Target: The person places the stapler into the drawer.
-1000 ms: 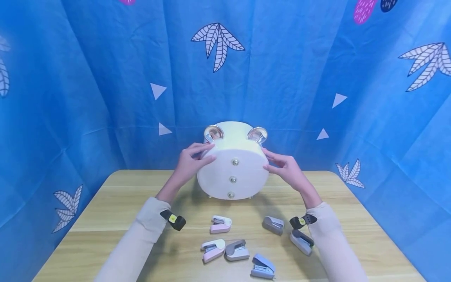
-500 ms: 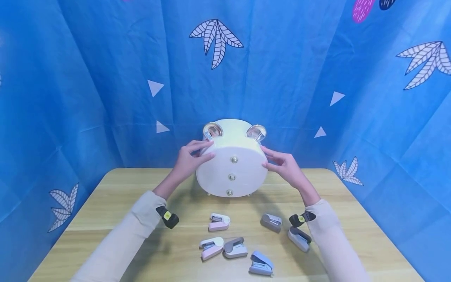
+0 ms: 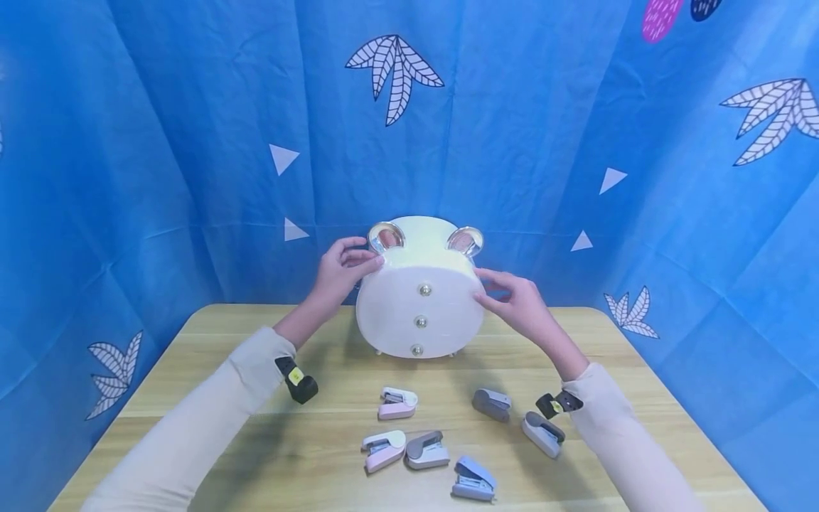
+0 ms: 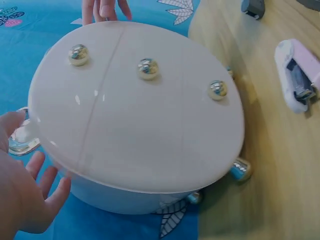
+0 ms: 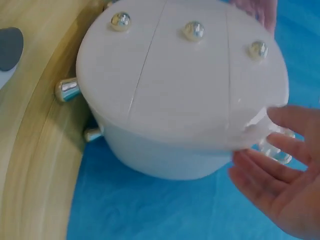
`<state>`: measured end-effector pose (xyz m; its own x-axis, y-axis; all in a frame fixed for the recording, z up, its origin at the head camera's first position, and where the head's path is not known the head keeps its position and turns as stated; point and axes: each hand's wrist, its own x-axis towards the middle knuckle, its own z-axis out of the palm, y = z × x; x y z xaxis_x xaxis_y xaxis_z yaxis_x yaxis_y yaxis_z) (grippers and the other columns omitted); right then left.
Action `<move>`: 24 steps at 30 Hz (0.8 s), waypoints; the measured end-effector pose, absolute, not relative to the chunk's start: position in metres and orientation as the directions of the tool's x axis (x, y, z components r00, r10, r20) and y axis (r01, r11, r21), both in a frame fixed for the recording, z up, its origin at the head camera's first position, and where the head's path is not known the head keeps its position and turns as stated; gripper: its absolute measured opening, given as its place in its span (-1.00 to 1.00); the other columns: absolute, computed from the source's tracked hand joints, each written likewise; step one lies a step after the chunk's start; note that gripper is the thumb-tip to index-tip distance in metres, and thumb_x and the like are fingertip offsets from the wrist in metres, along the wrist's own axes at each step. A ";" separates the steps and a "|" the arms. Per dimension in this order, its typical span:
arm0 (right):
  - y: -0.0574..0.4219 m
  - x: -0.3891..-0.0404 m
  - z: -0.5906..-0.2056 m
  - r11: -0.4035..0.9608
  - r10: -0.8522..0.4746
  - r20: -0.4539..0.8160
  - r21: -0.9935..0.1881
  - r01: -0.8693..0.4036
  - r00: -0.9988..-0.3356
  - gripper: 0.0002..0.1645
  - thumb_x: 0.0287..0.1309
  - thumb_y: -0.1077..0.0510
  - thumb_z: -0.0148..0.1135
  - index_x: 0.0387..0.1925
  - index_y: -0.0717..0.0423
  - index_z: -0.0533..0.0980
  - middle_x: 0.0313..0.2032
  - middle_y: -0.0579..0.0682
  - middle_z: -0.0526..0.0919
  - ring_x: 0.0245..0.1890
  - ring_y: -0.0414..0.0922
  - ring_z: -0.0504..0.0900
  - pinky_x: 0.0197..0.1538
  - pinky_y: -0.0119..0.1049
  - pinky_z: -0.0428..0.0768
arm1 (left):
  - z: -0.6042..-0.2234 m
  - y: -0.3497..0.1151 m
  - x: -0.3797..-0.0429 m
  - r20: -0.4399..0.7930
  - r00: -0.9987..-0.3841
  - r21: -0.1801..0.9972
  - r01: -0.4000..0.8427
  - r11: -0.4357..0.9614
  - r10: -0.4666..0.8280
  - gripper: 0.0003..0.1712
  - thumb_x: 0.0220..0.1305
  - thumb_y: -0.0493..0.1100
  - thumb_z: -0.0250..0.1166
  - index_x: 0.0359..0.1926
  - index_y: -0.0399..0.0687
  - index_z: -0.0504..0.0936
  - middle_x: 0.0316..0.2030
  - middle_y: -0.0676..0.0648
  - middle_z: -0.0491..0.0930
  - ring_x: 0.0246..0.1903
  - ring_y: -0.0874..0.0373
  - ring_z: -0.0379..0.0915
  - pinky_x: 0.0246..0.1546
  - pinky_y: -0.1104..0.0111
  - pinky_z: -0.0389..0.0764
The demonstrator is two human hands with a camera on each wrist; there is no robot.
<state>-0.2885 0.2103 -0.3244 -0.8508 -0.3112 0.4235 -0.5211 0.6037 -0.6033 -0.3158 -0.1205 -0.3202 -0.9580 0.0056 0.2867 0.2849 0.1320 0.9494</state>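
A white, rounded drawer box [image 3: 384, 313] stands near the table's far edge. It has gold knobs [image 3: 421, 322] down its front, short gold feet and two shiny ear shapes on top. My left hand [image 3: 334, 279] is at its upper left corner, beside the left ear [image 3: 387, 237]; in the left wrist view its fingers are loosely bent and spread around nothing. At the upper right side, my right hand [image 3: 521, 307] has its thumb and fingertips against the box's edge, below the right ear [image 3: 466, 242]. The right wrist view shows its fingers loosely extended along that edge.
Several small staplers lie in front of the box: pink and white ones [image 3: 397, 403] on the left, grey ones [image 3: 492, 404] in the middle and right, and a lilac one [image 3: 474, 479] nearest me. A blue curtain [image 3: 409, 163] hangs behind the wooden table [image 3: 192, 370].
My left hand has moved up and left from the box's front edge towards the left ear. The right hand stays at its side. Box and staplers have not moved on the table.
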 end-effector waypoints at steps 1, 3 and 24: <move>0.208 -0.284 -0.322 0.611 -0.294 0.451 -0.589 -0.529 -0.843 -0.50 0.31 0.13 0.36 0.26 0.08 0.58 0.15 0.17 0.69 0.04 0.12 0.72 -0.02 0.00 0.74 | -0.317 -0.120 -0.318 0.271 -0.962 0.955 0.269 0.122 0.000 -0.32 0.27 -0.14 0.46 0.34 -0.17 0.42 0.11 -0.27 0.63 0.17 -0.06 0.57 0.22 0.20 0.59; 0.203 -0.277 -0.320 0.615 -0.253 0.501 -0.577 -0.537 -0.828 -0.59 0.32 0.11 0.35 0.16 0.10 0.63 0.04 0.14 0.74 -0.03 0.05 0.74 -0.06 -0.07 0.76 | -0.311 -0.120 -0.320 0.245 -0.969 0.961 0.244 0.134 0.005 -0.30 0.27 -0.17 0.45 0.39 -0.13 0.40 0.13 -0.27 0.61 0.19 -0.07 0.56 0.24 0.18 0.58; 0.146 -0.281 -0.343 -0.132 -0.538 -0.185 -0.945 0.299 -0.822 -0.27 0.59 -0.16 -0.15 0.47 0.29 0.24 0.26 0.08 0.62 0.16 -0.11 0.68 0.52 0.03 0.28 | -0.301 -0.120 -0.350 0.197 -0.974 0.947 0.218 0.237 0.109 -0.40 0.27 -0.19 0.45 0.32 -0.17 0.54 0.22 -0.25 0.63 0.27 -0.12 0.52 0.39 0.03 0.44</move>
<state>-0.2806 0.1460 -0.3432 -0.8224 -0.5380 -0.1851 0.2989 -0.1318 -0.9451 -0.3502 -0.1201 -0.3015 -0.9743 0.1092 0.1971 0.2181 0.2369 0.9467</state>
